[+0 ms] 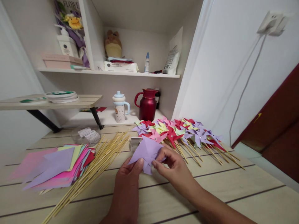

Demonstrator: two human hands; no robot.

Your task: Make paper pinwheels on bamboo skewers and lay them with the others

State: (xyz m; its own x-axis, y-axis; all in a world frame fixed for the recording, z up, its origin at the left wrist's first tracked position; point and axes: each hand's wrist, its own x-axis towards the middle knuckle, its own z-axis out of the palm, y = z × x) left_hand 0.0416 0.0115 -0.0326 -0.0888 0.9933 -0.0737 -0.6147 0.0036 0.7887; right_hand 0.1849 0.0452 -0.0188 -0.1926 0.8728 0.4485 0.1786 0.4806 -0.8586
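Observation:
A lilac paper sheet (147, 150), cut in from its corners, is held up above the table between my two hands. My left hand (128, 175) pinches its lower left part, thumb on top. At its right side, my right hand (171, 163) has thumb and forefinger closed on a cut flap of the paper. Just behind the sheet stands a small clear box (135, 143), partly hidden by it. To the right lie finished paper pinwheels (173, 134) in red, pink, yellow and lilac on sticks. Left of my hands is a bundle of thin wooden sticks (93, 171).
Coloured paper sheets (58, 161) lie in a fanned stack at the left, near a clear box with labels (88, 135). A cup (120, 107) and a red jug (148, 105) stand at the back. A small raised shelf (88, 100) stands over the table's left rear.

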